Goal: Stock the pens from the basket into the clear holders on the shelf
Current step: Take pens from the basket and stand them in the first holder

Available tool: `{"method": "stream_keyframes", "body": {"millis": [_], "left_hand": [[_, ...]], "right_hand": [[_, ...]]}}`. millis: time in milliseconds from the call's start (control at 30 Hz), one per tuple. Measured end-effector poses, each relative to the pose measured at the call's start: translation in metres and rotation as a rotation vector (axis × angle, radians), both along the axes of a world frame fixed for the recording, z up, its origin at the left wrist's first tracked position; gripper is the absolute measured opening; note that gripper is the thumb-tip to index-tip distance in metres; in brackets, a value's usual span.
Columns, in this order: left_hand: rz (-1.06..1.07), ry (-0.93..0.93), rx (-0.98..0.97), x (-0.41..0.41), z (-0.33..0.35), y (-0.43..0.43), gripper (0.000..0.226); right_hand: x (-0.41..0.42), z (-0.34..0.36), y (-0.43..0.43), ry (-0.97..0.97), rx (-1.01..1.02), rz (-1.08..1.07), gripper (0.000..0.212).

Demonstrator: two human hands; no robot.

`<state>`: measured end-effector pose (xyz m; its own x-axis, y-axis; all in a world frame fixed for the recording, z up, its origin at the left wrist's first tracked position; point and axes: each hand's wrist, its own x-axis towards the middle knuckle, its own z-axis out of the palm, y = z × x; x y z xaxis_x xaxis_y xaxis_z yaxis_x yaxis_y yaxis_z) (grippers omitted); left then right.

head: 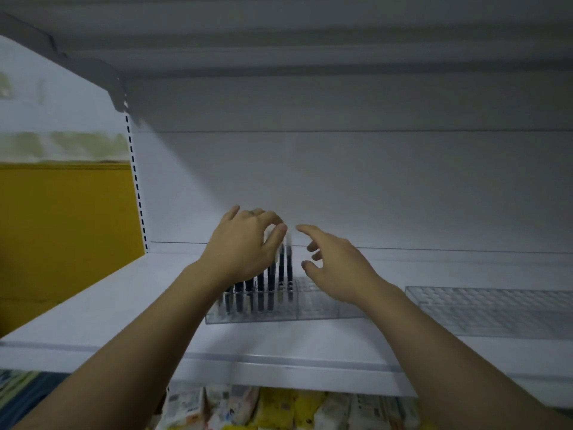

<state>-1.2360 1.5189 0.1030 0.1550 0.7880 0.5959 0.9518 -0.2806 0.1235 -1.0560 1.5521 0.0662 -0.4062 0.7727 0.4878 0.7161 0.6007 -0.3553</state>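
Head cam, looking at white shelf (124, 311).

- Pens (271, 280): dark barrels, approx 7 showing, standing upright in left end of clear holder (316, 305), which sat mid-shelf. Long axis vertical, tops up. Tops stepped higher toward the right of the row. Rightmost pen was blurred, with a pale smear at its top.
- Holder: transparent, gridded w/ small cells. Cells right of the pens looked unfilled.
- 2nd clear holder (496, 311) lay further right on the shelf, well apart from the first. No pens seen in it.
- Left hand (245, 243): over the pen tops, fingers (273, 217) curled down, thumb just beside the blurred pen. Cannot tell whether it pinched a pen or only touched; blur hid the contact.
- Right hand (338, 268): just right of the row, fingers loose and spread, forefinger (310, 232) pointing left toward the top of the rightmost pen. Held nothing.
- Key relation: pen tops lay directly below the left fingers and left of the right hand, so the left hand was nearer. Judged: seating or straightening a pen.
- Basket not in view.
- Lower shelf: packets (279, 408), blurred. Yellow panel (62, 228) at far left.
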Motion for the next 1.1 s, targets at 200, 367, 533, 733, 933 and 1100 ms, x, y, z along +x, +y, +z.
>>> {"method": "stream_keyframes", "body": {"millis": [200,367,533,733,933,1100], "left_hand": [[-0.036,0.015,0.049,0.011,-0.007,-0.032,0.037],[-0.117,0.049,0.093,0.044,-0.027,-0.057,0.039],[-0.224,0.057,0.147,0.092,-0.058,-0.077,0.033],[-0.367,0.045,0.025,0.147,-0.133,-0.094,0.032],[-0.386,-0.018,-0.258,0.182,-0.233,-0.111,0.032],[-0.351,-0.052,-0.499,0.198,-0.308,-0.119,0.040]], "right_hand": [[0.025,-0.004,-0.023,0.024,0.036,-0.009,0.062],[0.053,-0.015,-0.059,0.102,0.068,-0.031,0.058],[0.099,-0.046,-0.103,0.192,0.056,-0.081,0.052],[0.156,-0.124,-0.144,0.244,-0.022,-0.204,0.048],[0.195,-0.213,-0.169,0.252,-0.144,-0.312,0.041],[0.213,-0.304,-0.186,0.162,-0.472,-0.362,0.051]]}}
